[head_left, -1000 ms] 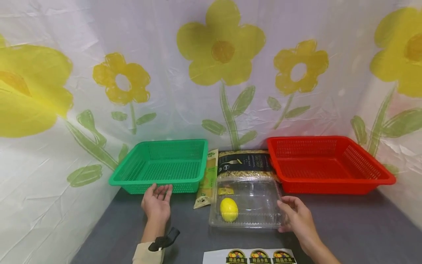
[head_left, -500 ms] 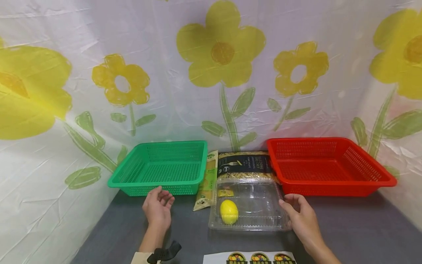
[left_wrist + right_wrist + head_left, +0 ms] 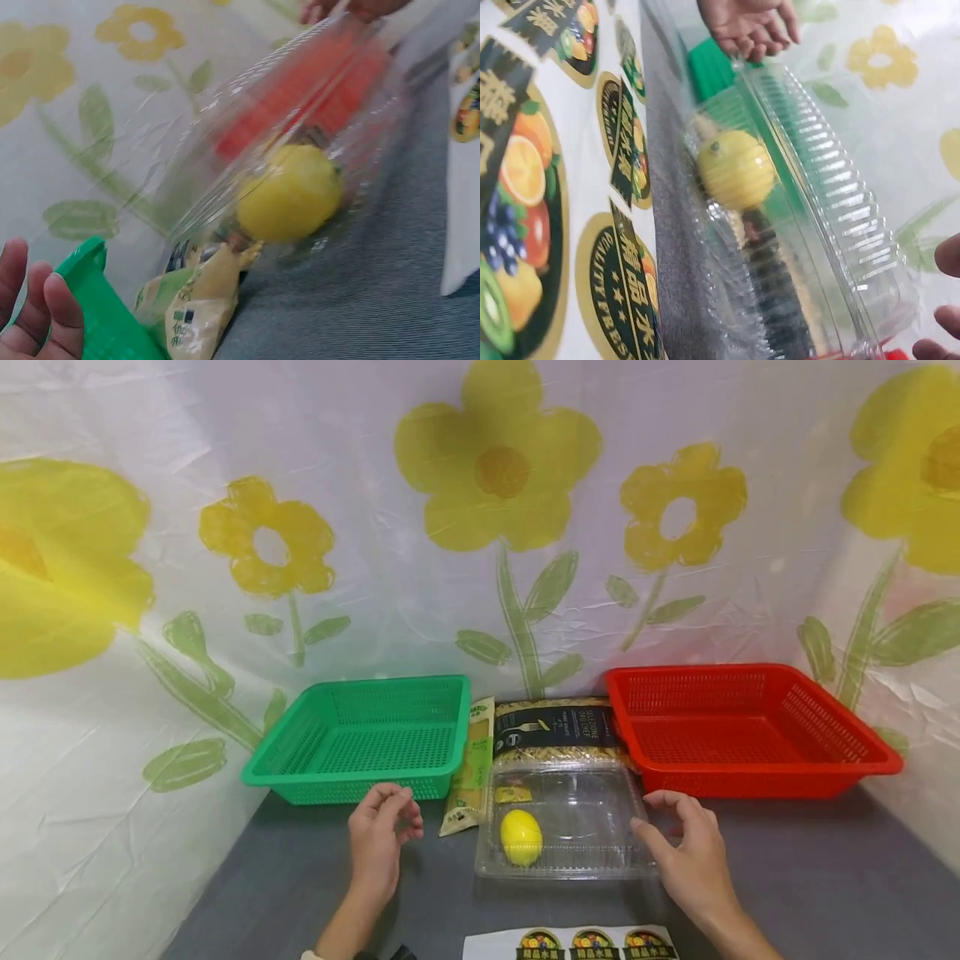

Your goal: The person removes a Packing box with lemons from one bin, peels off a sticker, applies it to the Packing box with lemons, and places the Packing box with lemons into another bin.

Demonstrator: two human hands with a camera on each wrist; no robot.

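A clear plastic clamshell box (image 3: 577, 852) sits mid-table, its lid appearing down. Inside it, toward the left end, lies one lemon (image 3: 521, 837), visible through the plastic in both wrist views. My right hand (image 3: 690, 852) is at the box's right edge, thumb and fingers spread around the corner; in the right wrist view the fingertips look slightly apart from the plastic. Left of the box, my left hand (image 3: 378, 843) hovers in front of the green basket (image 3: 352, 789), fingers loosely bent and holding nothing.
A red basket (image 3: 750, 781) stands at the back right. Between the baskets lie a dark-labelled pasta bag (image 3: 555, 731) and a narrow green-and-tan packet (image 3: 472, 777). A sheet of fruit stickers (image 3: 491, 947) lies at the front edge. A flowered curtain (image 3: 390, 610) hangs behind.
My left hand has moved right, away from the green basket's front rim, and its fingers have bent more. My right hand's fingers have loosened from the box's right edge. The box stays in place.
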